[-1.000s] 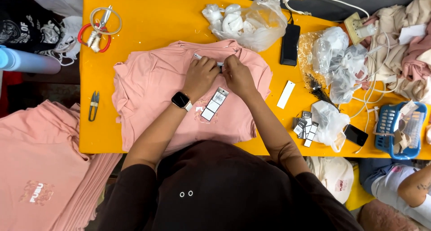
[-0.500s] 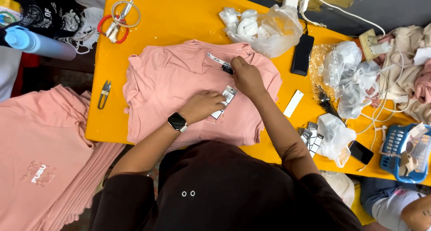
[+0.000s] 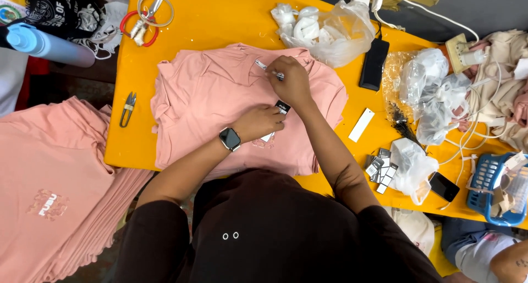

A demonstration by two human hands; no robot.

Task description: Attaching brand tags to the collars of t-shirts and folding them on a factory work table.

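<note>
The pink shirt [image 3: 220,107] lies flat on the yellow table [image 3: 220,19]. A moment ago both hands were up at the collar — now the left hand [image 3: 258,122] has dropped lower and pinches a black and white tag [image 3: 281,108]. The right hand [image 3: 291,81] stays at the collar, fingers closed on a thin silver tool [image 3: 267,68] — so the tag looks ready to go on.

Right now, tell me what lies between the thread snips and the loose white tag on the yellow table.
In the head view, the folded pink shirt fills that stretch between snips and white tag, with both hands on it: left hand on a hang tag, right hand near the collar.
</note>
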